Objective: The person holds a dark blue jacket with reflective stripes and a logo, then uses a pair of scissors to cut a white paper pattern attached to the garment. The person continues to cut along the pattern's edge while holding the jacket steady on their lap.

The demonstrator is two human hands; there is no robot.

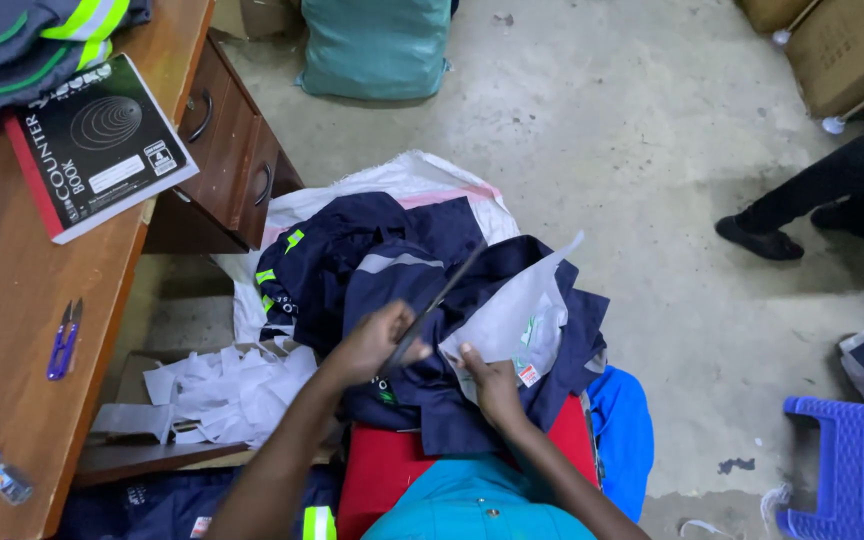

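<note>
My left hand (pixel 370 342) grips a pair of long dark scissors (pixel 444 290), blades pointing up and to the right over a navy work garment (pixel 392 270) piled on my lap. That garment has grey and bright yellow-green reflective strips. My right hand (pixel 492 385) pinches a white sheet of lining or plastic (pixel 512 310) that lies on the navy cloth, just right of the scissor blades. A small tag (pixel 529 374) hangs near my right thumb. Under the garment sit a red piece (pixel 382 470) and a blue cloth (pixel 624 430).
A wooden desk (pixel 2 330) on the left carries a black notebook (pixel 102 140), purple thread snips (pixel 64 340), a small bottle (pixel 0 475) and folded garments (pixel 22 45). White scraps (pixel 232 390) fill a box below. A teal sack (pixel 376 45), cardboard boxes (pixel 842 50), another person's legs (pixel 822 200) and a blue stool (pixel 842 460) stand around.
</note>
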